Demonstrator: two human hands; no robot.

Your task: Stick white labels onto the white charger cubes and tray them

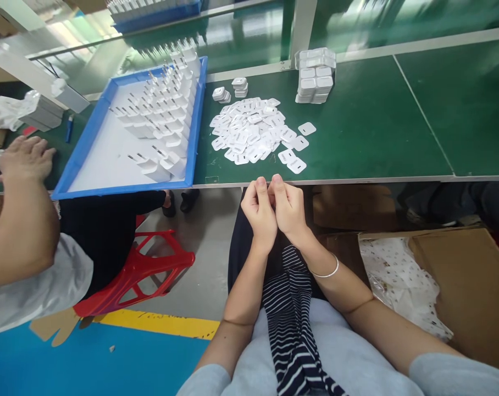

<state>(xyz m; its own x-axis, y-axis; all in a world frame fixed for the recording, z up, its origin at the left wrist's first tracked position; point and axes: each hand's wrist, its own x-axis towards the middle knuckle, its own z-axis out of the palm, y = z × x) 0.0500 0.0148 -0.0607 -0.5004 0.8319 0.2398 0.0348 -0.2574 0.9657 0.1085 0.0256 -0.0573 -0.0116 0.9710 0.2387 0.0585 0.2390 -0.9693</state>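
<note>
Your hands met at the desk's near edge, just short of the white plates.
On the green desk [377, 126], the blue tray [199, 110] stood to your left, and the pile [253, 132] lay flat beside it, beyond your hands and a little left. Your left hand [260, 214] and right hand [290, 212] were close together at the edge, fingers curled in, thumbs uppermost; how far open either grip was, or whether it held anything, you could not tell from this view. The nearest loose plate [296, 165] lay flat just past the edge, ahead and slightly right, closer to your right hand; it was squarish, with no clear long axis.
</note>
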